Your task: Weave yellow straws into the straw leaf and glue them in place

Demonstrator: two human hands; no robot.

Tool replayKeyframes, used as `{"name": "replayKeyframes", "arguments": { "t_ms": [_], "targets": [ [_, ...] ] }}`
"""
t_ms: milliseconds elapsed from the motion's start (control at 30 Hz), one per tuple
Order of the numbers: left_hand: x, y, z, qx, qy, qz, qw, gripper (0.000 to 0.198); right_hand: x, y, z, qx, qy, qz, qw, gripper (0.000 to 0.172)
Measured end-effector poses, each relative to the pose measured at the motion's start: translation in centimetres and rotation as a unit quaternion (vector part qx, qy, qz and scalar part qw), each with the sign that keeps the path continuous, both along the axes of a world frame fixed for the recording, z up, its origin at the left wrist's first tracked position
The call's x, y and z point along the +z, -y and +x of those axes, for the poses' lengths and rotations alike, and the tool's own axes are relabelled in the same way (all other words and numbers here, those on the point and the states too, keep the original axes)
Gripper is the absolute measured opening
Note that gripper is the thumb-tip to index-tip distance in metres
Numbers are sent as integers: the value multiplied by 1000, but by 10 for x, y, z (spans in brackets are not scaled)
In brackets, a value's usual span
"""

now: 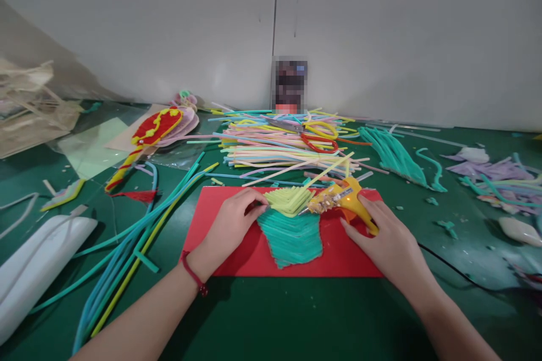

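Note:
A red sheet (pixel 241 262) lies flat with a teal panel of side-by-side pipe cleaners (pixel 292 240) on it. Along the panel's top edge is a yellow-green section of V-shaped pipe cleaners (pixel 288 200), one loose end sticking up to the right. My left hand (pixel 235 223) pinches the left corner of this yellow-green section, thumb and forefinger together. In my right hand (pixel 385 234) is a yellow hot glue gun (pixel 345 200), fingers around its handle and thumb apart from it. The gun's nozzle points left, at the right edge of the yellow-green section.
Behind the sheet lie bundled pipe cleaners (pixel 262 155) with scissors (pixel 319 138) on top. Long loose pipe cleaners (pixel 122 259), a red-and-yellow fan (pixel 158 127) and a white case (pixel 46 259) are left. Teal strips (pixel 393 158) and a black cord (pixel 455 273) are right.

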State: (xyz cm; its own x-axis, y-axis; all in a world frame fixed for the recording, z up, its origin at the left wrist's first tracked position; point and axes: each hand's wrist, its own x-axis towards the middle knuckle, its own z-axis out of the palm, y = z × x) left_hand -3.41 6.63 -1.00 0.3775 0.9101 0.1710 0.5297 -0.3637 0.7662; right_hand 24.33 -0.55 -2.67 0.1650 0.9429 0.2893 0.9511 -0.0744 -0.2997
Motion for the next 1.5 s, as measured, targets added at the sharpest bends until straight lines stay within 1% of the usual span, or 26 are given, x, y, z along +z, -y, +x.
{"name": "replayKeyframes", "arguments": {
  "t_ms": [167,600,1033,1367,1500],
  "targets": [
    [0,0,-1,-3,-8,9,1000,9,3,1,-4,19,3,2,1000,51],
    [-1,0,-1,-4,-11,6,1000,10,2,3,-4,33,-14,1,999,48],
    [-2,0,-1,-8,-8,7,1000,11,4,3,-4,23,-14,1,1000,48],
    [0,0,-1,-11,-10,9,1000,11,4,3,-7,36,-19,0,999,48],
    [0,0,-1,-10,-12,9,1000,10,5,3,-7,27,-10,-1,1000,48]
  ]
}}
